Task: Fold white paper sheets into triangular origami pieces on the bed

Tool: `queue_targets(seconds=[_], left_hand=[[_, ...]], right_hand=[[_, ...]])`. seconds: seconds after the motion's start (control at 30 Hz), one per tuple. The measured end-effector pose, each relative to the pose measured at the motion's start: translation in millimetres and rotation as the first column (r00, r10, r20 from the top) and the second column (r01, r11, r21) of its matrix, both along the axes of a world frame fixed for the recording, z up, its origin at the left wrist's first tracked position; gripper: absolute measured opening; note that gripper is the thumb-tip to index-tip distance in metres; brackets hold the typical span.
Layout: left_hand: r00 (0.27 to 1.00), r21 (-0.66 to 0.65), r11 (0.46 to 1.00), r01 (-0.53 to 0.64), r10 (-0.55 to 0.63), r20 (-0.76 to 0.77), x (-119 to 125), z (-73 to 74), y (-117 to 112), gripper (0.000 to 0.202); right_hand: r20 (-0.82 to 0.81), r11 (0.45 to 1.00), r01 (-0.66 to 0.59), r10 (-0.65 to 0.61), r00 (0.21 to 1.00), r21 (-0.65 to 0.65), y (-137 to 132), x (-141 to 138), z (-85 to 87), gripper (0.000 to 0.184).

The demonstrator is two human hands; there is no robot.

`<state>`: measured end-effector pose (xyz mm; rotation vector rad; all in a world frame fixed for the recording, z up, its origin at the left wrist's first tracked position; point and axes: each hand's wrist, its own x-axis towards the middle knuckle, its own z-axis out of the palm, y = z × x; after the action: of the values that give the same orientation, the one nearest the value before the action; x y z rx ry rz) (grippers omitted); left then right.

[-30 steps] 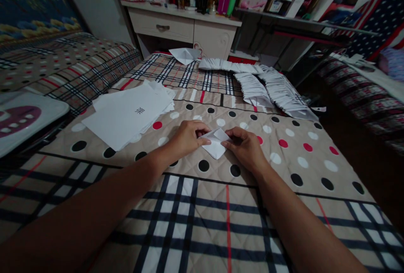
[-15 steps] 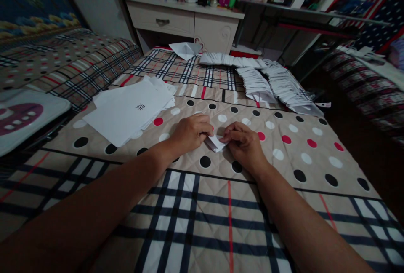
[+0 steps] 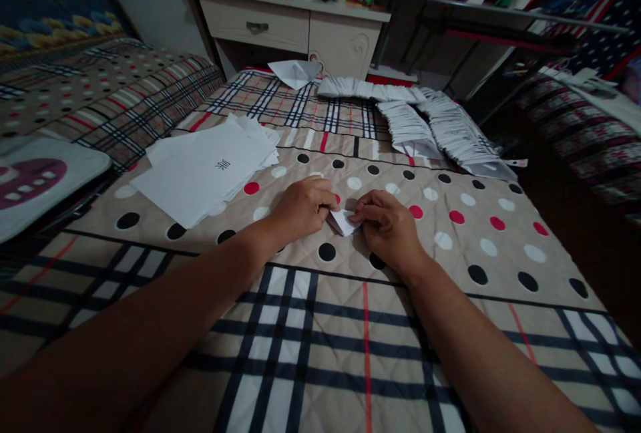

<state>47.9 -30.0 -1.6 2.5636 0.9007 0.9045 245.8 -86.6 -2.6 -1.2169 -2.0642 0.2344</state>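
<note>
Between my hands, just above the quilted bedspread (image 3: 320,299), is a small folded piece of white paper (image 3: 344,222). My left hand (image 3: 306,206) pinches its left end with thumb and fingers closed. At the right end, my right hand (image 3: 388,226) grips it between thumb and bent fingers. Part of the paper is hidden behind the fingers. To the left lies a loose stack of white paper sheets (image 3: 195,169), the top one bearing a dark printed character. Long rows of folded white paper pieces (image 3: 455,129) stand packed together at the far right of the bed.
A larger folded white paper (image 3: 295,73) lies at the bed's far edge. A white case with a purple oval (image 3: 45,179) is at the left. Beyond the bed stand a pale dresser (image 3: 255,22) and a desk (image 3: 501,12) with many items.
Both hands keep their grip on the small folded paper, which looks slightly flatter now. The whole view has shifted a little; the stack and the rows stay put.
</note>
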Motion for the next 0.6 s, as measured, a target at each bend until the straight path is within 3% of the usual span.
queue_targets(seconds=[0.13,0.3,0.5,0.6], left_hand=[[0.998,0.017,1.000,-0.024,0.025,-0.056,1.4,3.7,-3.3,0.022],[0.998,-0.001,0.999,-0.051,0.051,-0.031,1.6,4.7,-3.9,0.021],[0.993,-0.178,0.980,-0.084,0.097,0.068,2.2,-2.8,3.6,0.016],[0.992,-0.166,0.984,-0.066,0.082,0.096,2.8,-4.4,5.9,0.016]], right_hand=[[0.072,0.999,0.004,-0.006,0.997,0.035,-3.7,-1.7,7.7,0.035],[0.106,1.000,-0.021,0.019,0.994,0.020,-5.5,-1.8,12.1,0.021],[-0.044,0.999,0.026,-0.027,0.999,-0.029,2.3,-0.6,2.9,0.021],[-0.070,0.999,0.031,-0.032,0.997,-0.021,6.4,0.2,-2.7,0.027]])
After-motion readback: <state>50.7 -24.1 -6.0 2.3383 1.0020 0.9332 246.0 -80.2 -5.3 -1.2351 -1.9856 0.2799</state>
